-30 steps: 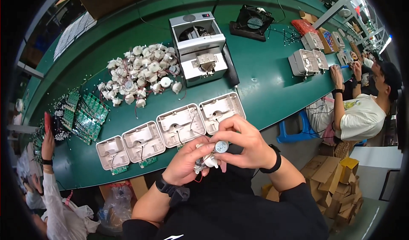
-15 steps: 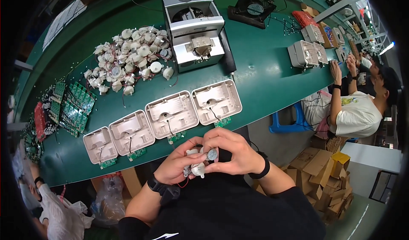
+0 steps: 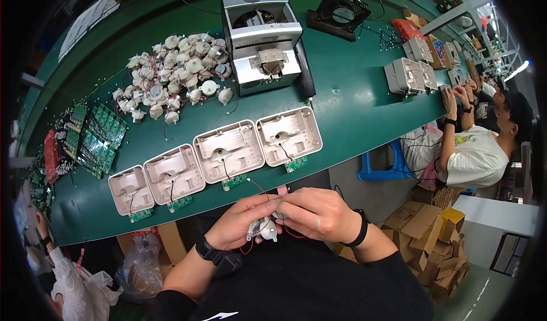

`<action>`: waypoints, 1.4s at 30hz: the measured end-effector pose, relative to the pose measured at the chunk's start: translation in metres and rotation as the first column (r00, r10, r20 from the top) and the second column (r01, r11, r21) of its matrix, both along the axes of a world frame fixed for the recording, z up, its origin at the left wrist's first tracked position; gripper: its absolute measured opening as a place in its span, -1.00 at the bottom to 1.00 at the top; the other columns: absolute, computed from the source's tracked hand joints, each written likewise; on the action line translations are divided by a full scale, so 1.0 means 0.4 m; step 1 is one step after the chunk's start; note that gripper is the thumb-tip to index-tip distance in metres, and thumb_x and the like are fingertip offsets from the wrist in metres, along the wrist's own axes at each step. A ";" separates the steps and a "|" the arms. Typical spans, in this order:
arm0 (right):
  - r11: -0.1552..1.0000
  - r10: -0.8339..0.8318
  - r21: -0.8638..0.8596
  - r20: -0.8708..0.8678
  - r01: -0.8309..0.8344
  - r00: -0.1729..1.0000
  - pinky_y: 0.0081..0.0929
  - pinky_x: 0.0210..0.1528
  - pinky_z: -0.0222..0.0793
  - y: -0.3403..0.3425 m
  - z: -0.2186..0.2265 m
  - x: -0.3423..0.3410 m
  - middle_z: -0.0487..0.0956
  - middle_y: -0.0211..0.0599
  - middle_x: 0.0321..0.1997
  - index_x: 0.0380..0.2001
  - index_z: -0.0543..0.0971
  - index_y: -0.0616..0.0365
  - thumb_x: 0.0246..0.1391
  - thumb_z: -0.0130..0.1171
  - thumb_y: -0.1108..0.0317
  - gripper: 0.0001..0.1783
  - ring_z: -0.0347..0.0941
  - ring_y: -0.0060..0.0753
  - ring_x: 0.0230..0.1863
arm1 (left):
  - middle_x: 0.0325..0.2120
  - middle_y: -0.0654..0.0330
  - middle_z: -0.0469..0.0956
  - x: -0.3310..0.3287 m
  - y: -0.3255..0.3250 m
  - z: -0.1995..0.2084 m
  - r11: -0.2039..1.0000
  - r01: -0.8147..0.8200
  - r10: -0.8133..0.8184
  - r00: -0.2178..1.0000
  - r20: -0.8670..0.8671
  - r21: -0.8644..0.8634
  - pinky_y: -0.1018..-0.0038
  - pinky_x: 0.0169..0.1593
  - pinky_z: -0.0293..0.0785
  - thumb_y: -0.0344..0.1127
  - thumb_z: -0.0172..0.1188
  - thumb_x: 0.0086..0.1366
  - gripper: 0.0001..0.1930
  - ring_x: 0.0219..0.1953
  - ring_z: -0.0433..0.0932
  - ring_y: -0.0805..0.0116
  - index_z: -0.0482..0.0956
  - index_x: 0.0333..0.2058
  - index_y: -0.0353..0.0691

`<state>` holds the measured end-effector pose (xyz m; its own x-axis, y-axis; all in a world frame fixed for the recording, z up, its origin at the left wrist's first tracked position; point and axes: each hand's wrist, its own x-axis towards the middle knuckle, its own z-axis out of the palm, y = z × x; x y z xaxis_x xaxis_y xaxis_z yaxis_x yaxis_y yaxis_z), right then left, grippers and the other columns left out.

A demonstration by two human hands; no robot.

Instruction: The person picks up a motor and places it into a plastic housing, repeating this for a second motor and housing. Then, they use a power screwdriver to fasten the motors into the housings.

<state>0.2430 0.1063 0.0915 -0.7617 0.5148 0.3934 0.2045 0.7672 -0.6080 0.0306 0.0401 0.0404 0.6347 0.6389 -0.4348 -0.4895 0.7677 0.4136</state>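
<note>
In front of my chest, my left hand (image 3: pixel 238 225) is closed around a cluster of small white motors (image 3: pixel 265 230) with thin red wires. My right hand (image 3: pixel 314 211) meets it there, thumb and fingers pinched together over a greyish part of the cluster; what lies between them is hidden. A red wire (image 3: pixel 259 189) with a white plug sticks up past my left fingers, and another loops under my right hand. A small pink piece (image 3: pixel 282 190) shows above the right fingertips. Beyond my hands, open off-white plastic housings (image 3: pixel 229 151) stand in a row, each with a green circuit board (image 3: pixel 235 182) on a dark cable.
A heap of white motors (image 3: pixel 176 73) lies on the green table (image 3: pixel 347 113) beside a silver machine (image 3: pixel 262 41). Circuit boards (image 3: pixel 102 141) are piled left, a black fan (image 3: pixel 339 14) stands behind. A co-worker (image 3: pixel 478 144) sits right, near flattened cardboard (image 3: pixel 430 241).
My right fingers have closed in over the grey-faced motor that showed between them before. A red wire with a white plug now stands up above my left hand, and the pink piece has appeared.
</note>
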 end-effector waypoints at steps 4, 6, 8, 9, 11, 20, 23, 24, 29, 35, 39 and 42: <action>0.988 -0.151 0.003 -0.050 0.151 0.987 -0.38 -0.36 0.54 0.050 0.005 0.019 0.61 -0.23 -0.31 -0.24 0.60 0.19 -0.17 0.48 0.47 -0.64 0.59 -0.20 -0.36 | -0.17 0.21 0.57 -0.009 -0.011 -0.006 0.996 -0.079 0.080 0.995 0.057 -0.028 0.62 -0.36 0.55 -0.20 0.01 0.51 -0.58 -0.23 0.62 0.47 0.35 0.23 -0.25; 0.977 -0.214 -0.006 -0.074 0.214 0.974 -0.37 -0.36 0.54 0.101 0.001 0.023 0.61 -0.23 -0.32 -0.23 0.59 0.19 -0.17 0.47 0.47 -0.63 0.59 -0.18 -0.37 | -0.13 0.20 0.54 -0.016 -0.015 -0.002 0.992 -0.122 0.123 0.992 0.026 -0.037 0.55 -0.25 0.61 -0.25 0.03 0.49 -0.62 -0.15 0.60 0.44 0.35 0.20 -0.24; 0.960 -0.271 0.085 0.044 0.266 0.962 -0.35 -0.33 0.55 0.145 -0.021 0.022 0.62 -0.27 -0.25 -0.21 0.58 0.17 -0.12 0.43 0.49 -0.65 0.60 -0.17 -0.33 | -0.13 0.19 0.53 -0.015 -0.023 0.002 0.990 -0.140 0.140 0.990 0.022 -0.017 0.51 -0.17 0.62 -0.30 0.06 0.45 -0.62 -0.08 0.59 0.36 0.35 0.19 -0.25; 0.962 -0.264 0.084 0.042 0.259 0.964 -0.35 -0.33 0.55 0.162 -0.034 0.018 0.62 -0.27 -0.25 -0.21 0.58 0.17 -0.12 0.43 0.49 -0.65 0.60 -0.17 -0.33 | -0.13 0.18 0.53 -0.013 -0.028 0.002 0.986 -0.168 0.168 0.986 0.017 0.005 0.46 -0.10 0.62 -0.35 0.09 0.41 -0.61 -0.01 0.58 0.28 0.34 0.17 -0.26; 0.972 -0.185 0.171 0.152 0.159 0.971 -0.35 -0.30 0.55 0.191 -0.059 0.008 0.61 -0.31 -0.22 -0.21 0.57 0.15 -0.10 0.39 0.50 -0.68 0.58 -0.20 -0.30 | -0.13 0.16 0.52 -0.014 -0.040 0.003 0.979 -0.203 0.202 0.979 0.012 0.028 0.41 -0.02 0.62 -0.40 0.13 0.36 -0.59 0.06 0.57 0.21 0.33 0.16 -0.26; 0.932 -0.137 0.363 0.334 0.007 0.932 -0.38 -0.27 0.49 0.225 -0.087 -0.022 0.56 -0.38 -0.25 -0.23 0.54 0.11 -0.12 0.34 0.50 -0.69 0.48 -0.28 -0.28 | -0.10 0.11 0.54 -0.048 -0.064 0.017 0.983 -0.170 0.173 0.984 -0.043 0.065 0.42 -0.02 0.63 -0.49 0.18 0.29 -0.56 0.03 0.59 0.18 0.33 0.13 -0.25; 0.930 -0.148 0.367 0.322 0.021 0.935 -0.37 -0.26 0.49 0.222 -0.097 -0.029 0.55 -0.38 -0.26 -0.26 0.55 0.12 -0.12 0.34 0.50 -0.71 0.48 -0.28 -0.29 | -0.09 0.10 0.54 -0.056 -0.063 0.014 0.987 -0.140 0.144 0.989 -0.045 0.074 0.47 -0.12 0.66 -0.47 0.19 0.30 -0.57 0.01 0.60 0.19 0.33 0.13 -0.25; 0.928 -0.157 0.370 0.315 0.031 0.936 -0.37 -0.26 0.48 0.220 -0.098 -0.029 0.55 -0.38 -0.26 -0.27 0.55 0.12 -0.11 0.35 0.50 -0.72 0.48 -0.27 -0.29 | -0.10 0.10 0.54 -0.056 -0.062 0.016 0.987 -0.140 0.144 0.989 -0.044 0.081 0.51 -0.19 0.65 -0.46 0.20 0.30 -0.57 -0.02 0.61 0.22 0.34 0.12 -0.24; 0.934 -0.185 0.351 0.302 0.071 0.935 -0.36 -0.28 0.48 0.204 -0.077 -0.025 0.55 -0.37 -0.27 -0.29 0.58 0.13 -0.13 0.38 0.49 -0.73 0.48 -0.27 -0.31 | -0.14 0.12 0.54 -0.054 -0.060 0.005 0.979 -0.175 0.178 0.984 -0.013 0.105 0.60 -0.36 0.60 -0.40 0.24 0.32 -0.58 -0.16 0.62 0.35 0.35 0.11 -0.23; 0.990 -0.065 -0.115 0.122 0.079 0.990 -0.38 -0.29 0.48 0.086 0.055 -0.033 0.57 -0.32 -0.24 -0.20 0.61 0.15 -0.15 0.45 0.43 -0.63 0.53 -0.27 -0.31 | -0.20 0.16 0.52 -0.045 -0.053 0.004 0.954 -0.271 0.275 0.961 -0.016 0.129 0.65 -0.42 0.54 -0.37 0.28 0.31 -0.57 -0.29 0.58 0.47 0.36 0.10 -0.22; 0.992 0.045 -0.124 0.120 -0.030 0.992 -0.39 -0.28 0.49 0.046 0.043 -0.064 0.58 -0.28 -0.21 -0.15 0.62 0.15 -0.17 0.48 0.41 -0.57 0.55 -0.25 -0.31 | -0.23 0.19 0.51 -0.030 -0.042 0.001 0.938 -0.309 0.322 0.945 -0.062 0.160 0.66 -0.43 0.52 -0.37 0.29 0.31 -0.58 -0.30 0.56 0.49 0.37 0.09 -0.21; 0.995 0.046 -0.091 0.116 -0.036 0.992 -0.40 -0.27 0.50 0.038 0.023 -0.060 0.59 -0.26 -0.21 -0.14 0.62 0.15 -0.19 0.49 0.41 -0.55 0.56 -0.24 -0.30 | -0.26 0.22 0.50 -0.026 -0.046 0.013 0.941 -0.286 0.313 0.938 -0.147 0.181 0.65 -0.43 0.51 -0.37 0.29 0.31 -0.59 -0.30 0.56 0.50 0.37 0.09 -0.22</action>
<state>0.2190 0.1215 0.1008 -0.8212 0.5110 0.2539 0.2483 0.7206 -0.6474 0.0201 0.0217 0.0458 0.3280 0.8555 -0.4006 -0.5981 0.5163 0.6129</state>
